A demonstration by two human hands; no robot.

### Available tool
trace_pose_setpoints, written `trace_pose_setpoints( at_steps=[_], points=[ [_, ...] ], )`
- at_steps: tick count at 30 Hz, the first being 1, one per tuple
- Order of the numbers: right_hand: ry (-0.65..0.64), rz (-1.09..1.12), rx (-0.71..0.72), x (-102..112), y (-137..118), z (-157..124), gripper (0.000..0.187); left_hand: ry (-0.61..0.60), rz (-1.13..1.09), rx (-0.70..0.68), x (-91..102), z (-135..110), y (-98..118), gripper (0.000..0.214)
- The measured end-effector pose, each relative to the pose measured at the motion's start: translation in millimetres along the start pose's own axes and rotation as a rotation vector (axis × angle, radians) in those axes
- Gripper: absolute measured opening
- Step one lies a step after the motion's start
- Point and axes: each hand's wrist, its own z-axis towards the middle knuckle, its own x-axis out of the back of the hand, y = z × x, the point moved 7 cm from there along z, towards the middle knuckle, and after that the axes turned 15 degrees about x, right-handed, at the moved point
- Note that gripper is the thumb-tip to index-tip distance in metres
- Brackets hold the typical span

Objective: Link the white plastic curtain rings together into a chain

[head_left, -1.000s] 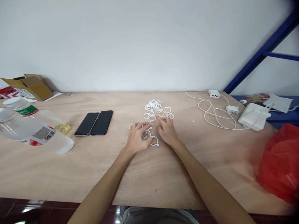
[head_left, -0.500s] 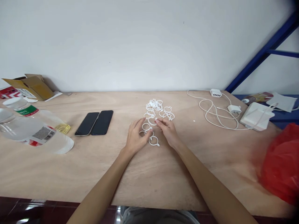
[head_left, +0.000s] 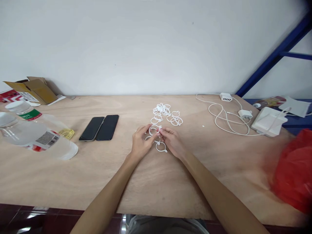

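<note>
**Both hands pinch one white ring at mid-table**

The left hand (head_left: 140, 144) and the right hand (head_left: 173, 143) meet near the middle of the plywood table (head_left: 156, 185), fingertips drawn together. Between them they grip a white ring (head_left: 153, 130), a small plastic loop raised slightly off the wood: the left fingers close on its left side and the right thumb and forefinger on its right side. Just near of the fingertips, a few loose rings (head_left: 161, 147) lie flat on the table, partly hidden under the hands. A little farther off, apart from the hands, sits a tangled pile of rings (head_left: 167, 114) of the same kind.

To the left of the hands, two dark smartphones (head_left: 99, 127) lie side by side, touching, screens up. Farther left, two clear water bottles (head_left: 36, 138) lie on their sides at the table's edge, and an open cardboard box (head_left: 34, 89) stands at the far left against the wall.

On the right, a white cable (head_left: 223, 118) loops across the wood, with a multi-port charger (head_left: 226, 97) at the far edge and a small white plug (head_left: 245, 113) near it. A flat white box (head_left: 268, 121) rests at the right edge. A red plastic bag (head_left: 292, 169) shows blurred at the near right, and a blue metal frame (head_left: 275, 53) slants up behind
</note>
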Motion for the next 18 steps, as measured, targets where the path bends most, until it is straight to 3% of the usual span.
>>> trace_pose_setpoints(
  at_steps=[4,18],
  points=[
    [0.078,-0.059,0.104,11.2,0.0,4.6,0.029,0.009,0.109,-0.081,-0.6,-2.4,5.5,0.027],
    [0.046,-0.124,0.182,21.6,2.8,11.7,0.013,-0.07,0.159,-0.087,-7.3,-4.1,6.7,0.026]
  ],
)
